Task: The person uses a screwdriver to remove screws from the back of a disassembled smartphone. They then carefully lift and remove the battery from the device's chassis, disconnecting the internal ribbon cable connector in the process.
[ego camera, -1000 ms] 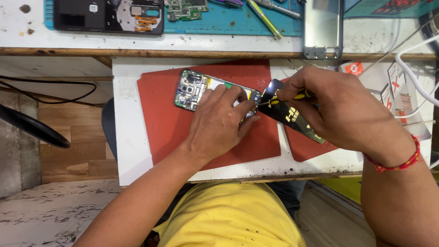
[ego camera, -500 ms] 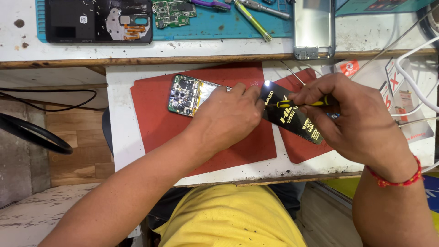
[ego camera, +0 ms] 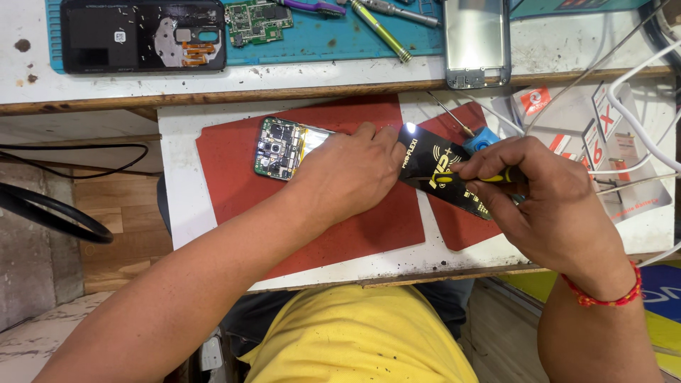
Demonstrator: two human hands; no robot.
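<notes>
An opened phone with its green circuit board showing lies on a red mat. My left hand presses down on the phone's right part, covering it. My right hand grips a thin tool with a yellow and black handle, its tip pointed left toward the phone. A black pouch with gold print lies under the tool, between the two hands. A small bright glint shows at the pouch's upper left corner.
On the blue mat at the back lie a black phone back, a green board, tweezers and a screwdriver. A silver phone frame stands to the right. White cables, packets and a blue-handled tool sit at the right.
The view has shifted a little down and left. My right hand has slid slightly right along the black pouch. My left hand stays pressed on the phone.
</notes>
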